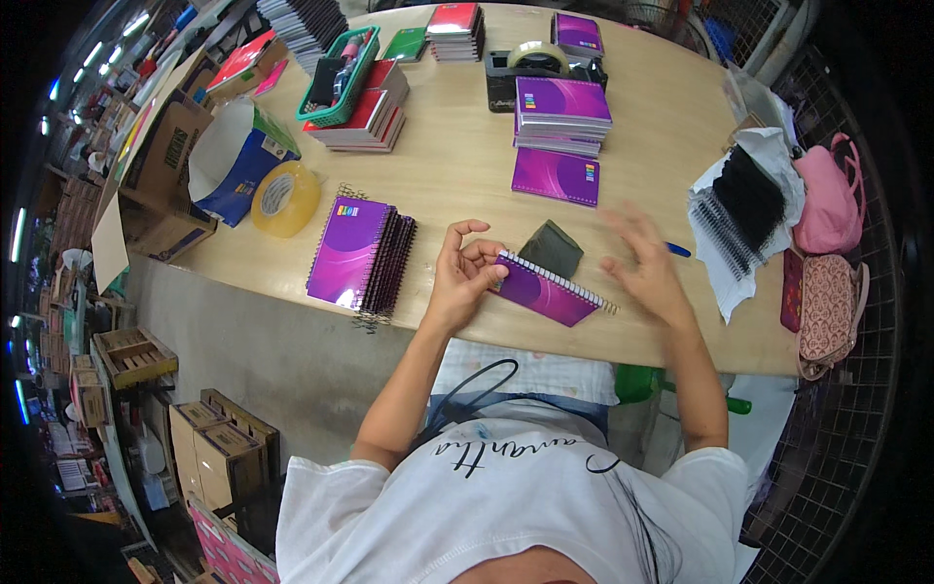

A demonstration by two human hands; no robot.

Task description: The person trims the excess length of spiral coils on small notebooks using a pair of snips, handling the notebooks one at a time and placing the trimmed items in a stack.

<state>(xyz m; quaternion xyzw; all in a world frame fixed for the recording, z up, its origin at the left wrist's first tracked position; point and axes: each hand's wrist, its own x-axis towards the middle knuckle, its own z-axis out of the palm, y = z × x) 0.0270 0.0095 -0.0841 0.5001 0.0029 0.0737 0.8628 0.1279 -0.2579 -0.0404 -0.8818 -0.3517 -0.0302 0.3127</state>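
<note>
My left hand (464,277) pinches the left end of a small purple notebook (550,293), tilted above the table's near edge. A wire coil runs along the notebook's upper edge, and its loose end sticks out at the right. My right hand (646,261) hovers just right of that end, blurred by motion, its fingers apart and nothing seen in them. Behind the notebook lies a dark grey-green block (552,251). To the left is a stack of coil-bound purple notebooks (356,255). Farther back stand purple notebooks without visible coils (561,117), with one cover (556,177) in front.
On the right, black wire coils (747,207) lie on white paper beside a blue pen (678,250), a pink bag (828,200) and a patterned pouch (830,307). Leftward are a tape roll (286,200), a cardboard box (165,156) and a green basket (341,78). A tape dispenser (501,83) stands behind.
</note>
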